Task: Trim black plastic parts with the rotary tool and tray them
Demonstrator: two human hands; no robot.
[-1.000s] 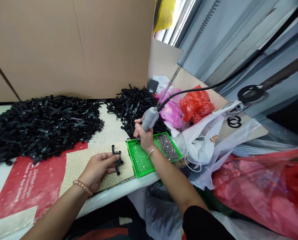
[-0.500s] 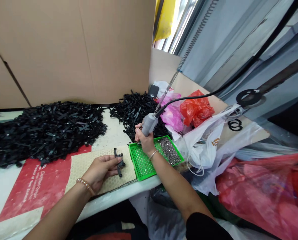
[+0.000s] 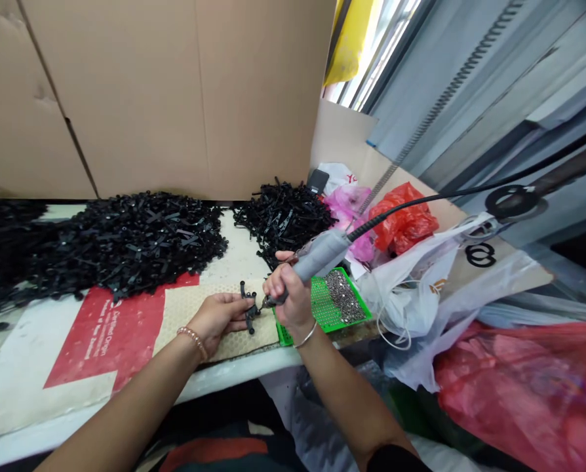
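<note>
My left hand [image 3: 217, 316] rests on a beige dimpled mat [image 3: 185, 314], its fingertips shut on a small black plastic part [image 3: 249, 309] with several prongs. My right hand [image 3: 286, 295] grips a grey rotary handpiece [image 3: 320, 257] on a black cable, tilted low across the palm. The tool's thin metal tip [image 3: 267, 303] sits at the black part, touching it or very close. A green perforated tray [image 3: 322, 308] lies partly hidden behind my right hand. Small silvery metal studs [image 3: 343, 296] fill its far section.
Two heaps of black plastic parts [image 3: 126, 246] [image 3: 283, 219] lie behind the mat, against a cardboard wall [image 3: 140, 98]. Pink [image 3: 347, 216], red [image 3: 404, 219] and white [image 3: 401, 301] plastic bags crowd the right side. The bench's front edge [image 3: 238, 373] runs below my forearms.
My right hand has moved left from above the green tray to the black part, and the handpiece now lies flatter. The view has shifted slightly.
</note>
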